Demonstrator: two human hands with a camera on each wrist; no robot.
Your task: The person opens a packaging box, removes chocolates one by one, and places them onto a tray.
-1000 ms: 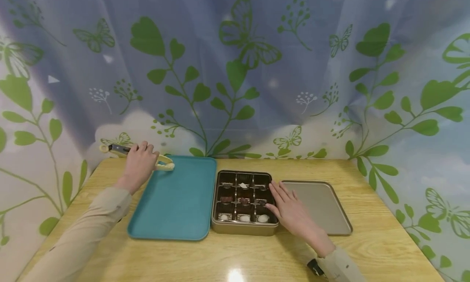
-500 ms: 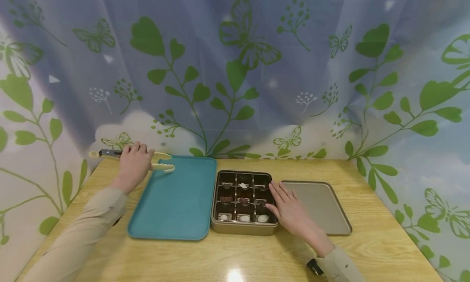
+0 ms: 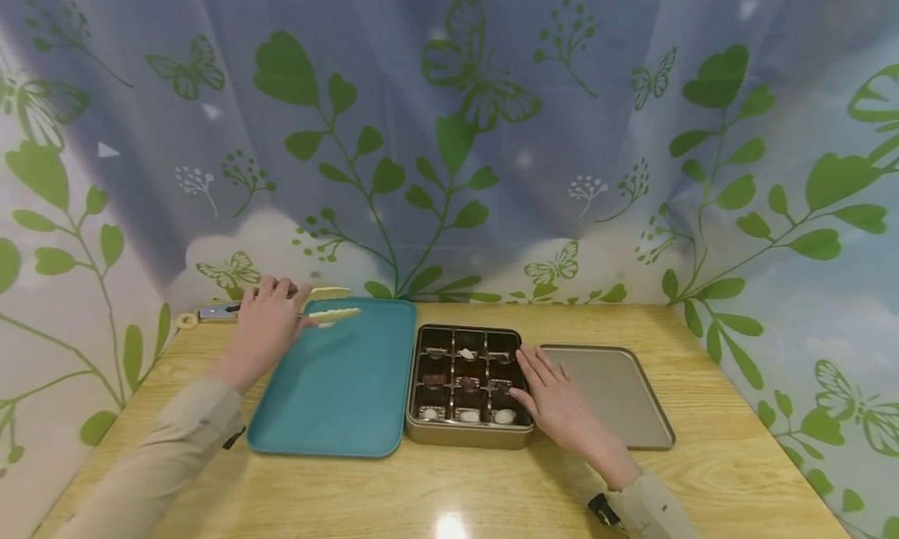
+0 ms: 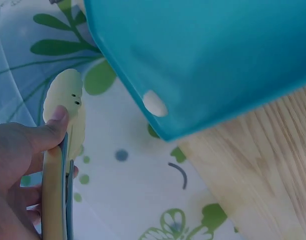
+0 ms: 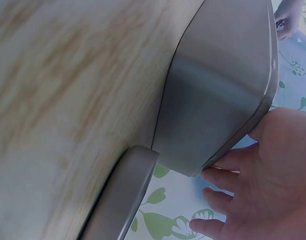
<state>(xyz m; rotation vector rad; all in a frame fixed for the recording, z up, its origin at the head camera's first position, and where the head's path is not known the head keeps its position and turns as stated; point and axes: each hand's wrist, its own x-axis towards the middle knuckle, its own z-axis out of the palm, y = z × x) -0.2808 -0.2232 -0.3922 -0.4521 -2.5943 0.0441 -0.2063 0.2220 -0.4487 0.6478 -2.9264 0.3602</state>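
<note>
My left hand [image 3: 265, 324] grips a pair of tongs [image 3: 335, 316] with a dark handle and cream scalloped tips. The tips stand apart above the far left corner of the teal tray [image 3: 330, 398], with nothing between them. A small white oval piece [image 4: 155, 103] lies in that tray corner in the left wrist view; the tongs are clear of it. My right hand [image 3: 558, 402] rests with extended fingers on the right rim of a gold tin [image 3: 467, 436]. Inside, a dark divided insert holds white pieces [image 3: 504, 417] in the front row and brown pieces [image 3: 435, 380] in the middle row.
A flat gold lid [image 3: 618, 395] lies right of the tin, partly behind my right hand. The tray stands close against the tin's left side. A leaf-patterned curtain [image 3: 449, 149] hangs behind the wooden table [image 3: 351, 496].
My left hand first shifted left as the tong tips spread apart, then moved right with the tongs. The white piece shows below the tips. My right hand stays on the tin.
</note>
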